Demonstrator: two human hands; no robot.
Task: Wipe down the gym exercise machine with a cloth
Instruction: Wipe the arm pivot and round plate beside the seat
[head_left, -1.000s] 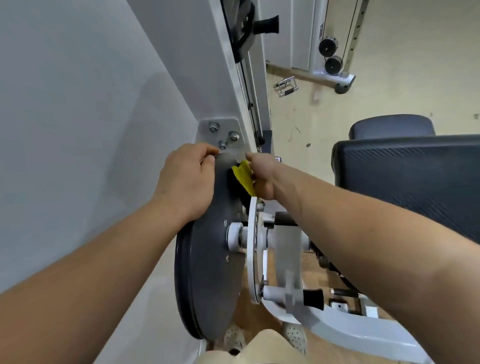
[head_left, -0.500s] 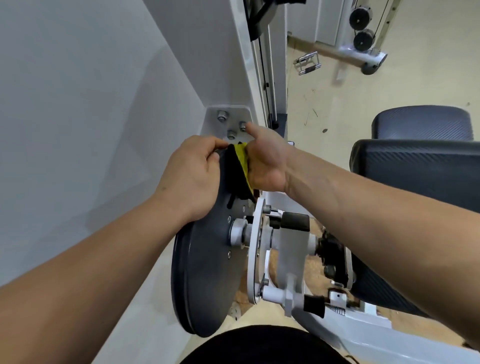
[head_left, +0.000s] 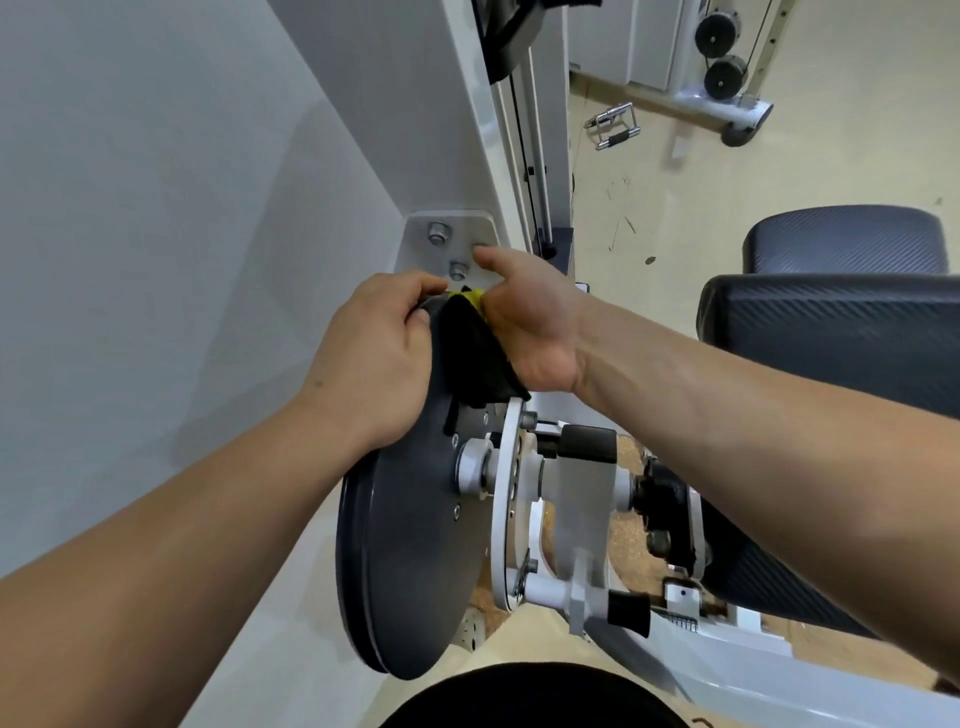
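A dark grey round disc (head_left: 410, 545) of the gym machine stands on edge beside the white machine housing (head_left: 218, 234). My left hand (head_left: 374, 358) grips the disc's top rim with curled fingers. A black and yellow cloth (head_left: 475, 358) lies against the disc's inner face near the top. My right hand (head_left: 524, 327) presses the cloth to the disc, thumb stretched toward the bolted grey bracket (head_left: 447, 239). Most of the cloth's yellow side is hidden between hand and disc.
A white pivot assembly (head_left: 550, 499) with black knobs sits right of the disc. Black padded seat cushions (head_left: 831, 332) are at right. A metal cable handle (head_left: 613, 124) lies on the beige floor, and a pulley station (head_left: 722, 52) stands at the back.
The cloth has slid up along the disc's inner face toward the rim and now shows mostly black. My right hand has turned with it, thumb now toward the bracket. My left hand keeps its grip.
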